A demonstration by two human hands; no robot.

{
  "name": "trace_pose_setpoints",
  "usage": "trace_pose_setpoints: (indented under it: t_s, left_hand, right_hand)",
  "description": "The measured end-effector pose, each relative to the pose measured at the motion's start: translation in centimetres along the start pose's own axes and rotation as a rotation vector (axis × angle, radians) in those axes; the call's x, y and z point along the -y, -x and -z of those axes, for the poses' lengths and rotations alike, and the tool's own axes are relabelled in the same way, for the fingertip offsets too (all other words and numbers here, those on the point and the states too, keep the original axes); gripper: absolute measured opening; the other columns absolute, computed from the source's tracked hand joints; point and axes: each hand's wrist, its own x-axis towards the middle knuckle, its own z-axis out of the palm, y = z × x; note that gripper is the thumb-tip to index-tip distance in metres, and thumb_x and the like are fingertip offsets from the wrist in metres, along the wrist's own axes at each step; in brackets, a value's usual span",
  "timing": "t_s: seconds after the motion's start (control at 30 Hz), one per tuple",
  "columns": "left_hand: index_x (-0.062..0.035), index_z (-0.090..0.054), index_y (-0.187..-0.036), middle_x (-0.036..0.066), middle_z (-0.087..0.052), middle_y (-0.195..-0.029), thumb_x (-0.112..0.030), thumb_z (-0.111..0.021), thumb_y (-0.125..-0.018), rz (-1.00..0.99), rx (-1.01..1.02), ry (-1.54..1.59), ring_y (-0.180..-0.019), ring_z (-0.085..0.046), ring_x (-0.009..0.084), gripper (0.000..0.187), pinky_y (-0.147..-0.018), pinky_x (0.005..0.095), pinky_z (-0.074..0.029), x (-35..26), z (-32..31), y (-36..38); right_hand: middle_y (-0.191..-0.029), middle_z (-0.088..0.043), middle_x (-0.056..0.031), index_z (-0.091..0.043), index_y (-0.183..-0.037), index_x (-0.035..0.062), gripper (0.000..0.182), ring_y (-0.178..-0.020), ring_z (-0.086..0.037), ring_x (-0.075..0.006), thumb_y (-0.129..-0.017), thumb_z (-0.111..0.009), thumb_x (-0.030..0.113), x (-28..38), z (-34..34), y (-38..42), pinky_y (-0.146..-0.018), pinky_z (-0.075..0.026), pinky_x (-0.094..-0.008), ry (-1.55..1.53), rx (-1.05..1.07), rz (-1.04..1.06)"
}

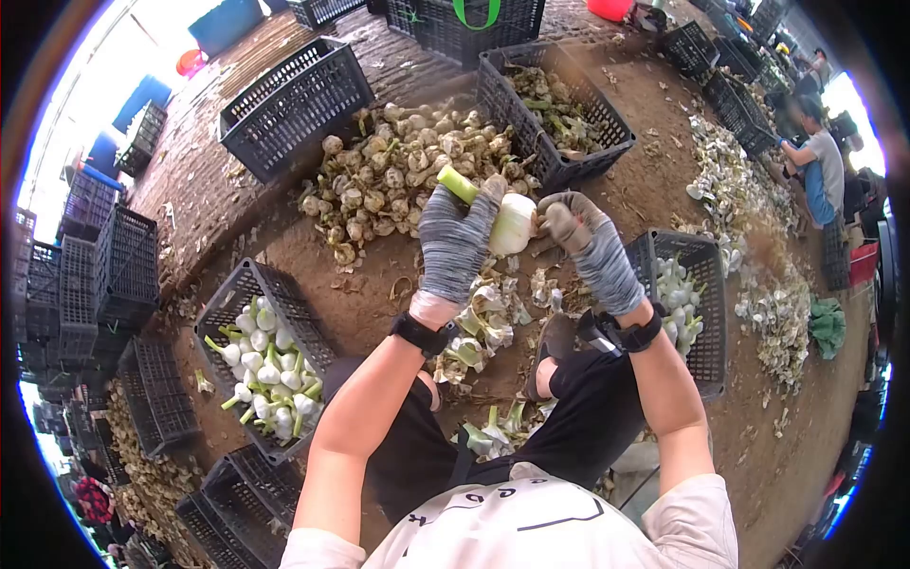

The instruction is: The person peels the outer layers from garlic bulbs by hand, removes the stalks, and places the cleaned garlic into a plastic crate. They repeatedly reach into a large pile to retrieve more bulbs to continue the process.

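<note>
A garlic bulb (513, 226), white with a cut green stem, is gripped in my gloved left hand (458, 235). The stem end sticks out past the thumb side of that hand. My right hand (586, 237), also gloved, has its fingers curled in beside the root end of the bulb. Some brownish bits show at its fingertips, but what it pinches I cannot make out. Beyond my hands lies a heap of unpeeled garlic (398, 171) with dirty brown skins. Loose garlic peels (488, 322) cover the ground between my feet.
At left stands a crate (210, 327) holding clean white garlic; another crate (718, 313) with garlic is at right. Beyond the heap are a black crate (294, 109) and a crate of garlic and stems (616, 147). A person (823, 166) sits at far right near scattered peels.
</note>
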Motion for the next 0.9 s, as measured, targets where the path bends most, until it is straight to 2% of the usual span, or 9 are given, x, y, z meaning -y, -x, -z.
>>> trace_pose_setpoints:
  t_s: [0.13, 0.23, 0.3, 0.37, 0.43, 0.53, 0.57, 0.83, 0.9]
  left_hand:
    - [-0.0004, -0.056, -0.083, 0.003, -0.061, -0.071, -0.022, -0.066, -0.086, -0.2, -0.011, -0.252, -0.059, -0.053, 0.0071, 0.024, -0.053, 0.0258, -0.046, 0.7, 0.2, 0.2]
    - [-0.0003, -0.058, -0.087, 0.002, -0.062, -0.075, -0.021, -0.064, -0.087, -0.115, 0.033, -0.179, -0.064, -0.055, 0.0073, 0.022, -0.056, 0.025, -0.047, 0.0, 0.1, 0.3]
    - [-0.0006, -0.059, -0.092, 0.001, -0.062, -0.081, -0.019, -0.062, -0.088, 0.052, 0.006, 0.184, -0.07, -0.056, 0.0071, 0.019, -0.061, 0.0232, -0.048, -0.2, 0.0, 0.1]
    - [-0.001, -0.06, -0.097, 0.001, -0.062, -0.086, -0.016, -0.06, -0.089, 0.095, 0.03, 0.234, -0.075, -0.057, 0.0069, 0.017, -0.065, 0.0218, -0.048, 0.4, 0.3, -0.2]
    - [-0.0016, -0.059, -0.097, 0.001, -0.061, -0.084, -0.016, -0.061, -0.089, 0.08, -0.004, 0.272, -0.074, -0.056, 0.0061, 0.017, -0.063, 0.0221, -0.048, 0.6, 0.2, -0.3]
    - [-0.0021, -0.057, -0.092, 0.001, -0.06, -0.08, -0.015, -0.061, -0.089, 0.006, 0.045, 0.107, -0.072, -0.054, 0.0061, 0.014, -0.061, 0.0231, -0.046, 0.4, 0.0, 0.2]
    - [-0.0023, -0.056, -0.09, 0.001, -0.059, -0.079, -0.015, -0.061, -0.089, -0.098, 0.082, 0.009, -0.071, -0.053, 0.0063, 0.014, -0.061, 0.0234, -0.046, 0.5, -0.2, 0.3]
    - [-0.0025, -0.055, -0.087, 0.002, -0.059, -0.077, -0.015, -0.061, -0.089, -0.027, 0.008, 0.118, -0.069, -0.052, 0.0062, 0.014, -0.06, 0.0244, -0.045, -0.3, 0.0, 0.3]
    - [-0.0031, -0.058, -0.091, 0.0, -0.059, -0.081, -0.019, -0.062, -0.088, -0.091, 0.033, -0.069, -0.073, -0.054, 0.0061, 0.017, -0.063, 0.023, -0.046, -0.6, 0.3, 0.4]
  right_hand:
    - [-0.085, -0.058, -0.001, -0.055, -0.094, 0.0049, 0.02, -0.073, -0.052, -0.0082, -0.079, -0.066, 0.008, -1.9, -0.3, -0.4, -0.07, -0.045, -0.0237, 0.381, -0.111, 0.352]
    - [-0.08, -0.058, -0.0007, -0.055, -0.094, 0.0051, 0.019, -0.072, -0.052, -0.0071, -0.078, -0.065, 0.004, -1.6, 1.0, -1.1, -0.068, -0.045, -0.0224, 0.391, -0.195, 0.364]
    - [-0.077, -0.058, -0.0008, -0.055, -0.094, 0.004, 0.018, -0.069, -0.051, -0.0061, -0.078, -0.063, 0.002, -0.9, 1.9, -1.4, -0.064, -0.045, -0.0208, 0.392, -0.248, 0.269]
    - [-0.079, -0.06, -0.0013, -0.055, -0.095, 0.003, 0.017, -0.066, -0.053, -0.0058, -0.08, -0.062, 0.004, -1.2, 2.8, -1.8, -0.059, -0.046, -0.0212, 0.41, -0.174, 0.052]
    - [-0.08, -0.06, -0.0015, -0.055, -0.096, 0.0029, 0.018, -0.065, -0.056, -0.007, -0.084, -0.063, 0.013, -1.8, 2.5, -1.8, -0.058, -0.048, -0.0236, 0.341, -0.086, 0.132]
    - [-0.08, -0.061, -0.0028, -0.053, -0.098, 0.0045, 0.026, -0.068, -0.061, -0.0092, -0.087, -0.063, 0.026, 0.0, -0.3, -0.3, -0.06, -0.051, -0.0231, 0.08, -0.068, 0.051]
    - [-0.08, -0.061, -0.0028, -0.053, -0.098, 0.0045, 0.026, -0.068, -0.061, -0.0092, -0.087, -0.063, 0.026, -0.2, -0.1, -0.4, -0.06, -0.051, -0.0231, 0.076, -0.072, 0.049]
    - [-0.09, -0.061, -0.0033, -0.054, -0.102, -0.0002, 0.024, -0.081, -0.062, -0.0106, -0.087, -0.063, 0.017, -0.6, 1.6, -1.1, -0.069, -0.053, -0.0254, -0.012, 0.117, 0.033]
    - [-0.09, -0.06, -0.0029, -0.055, -0.101, 0.0009, 0.022, -0.077, -0.061, -0.0099, -0.086, -0.063, 0.015, -1.3, 1.9, -1.7, -0.068, -0.053, -0.0252, -0.103, 0.075, 0.143]
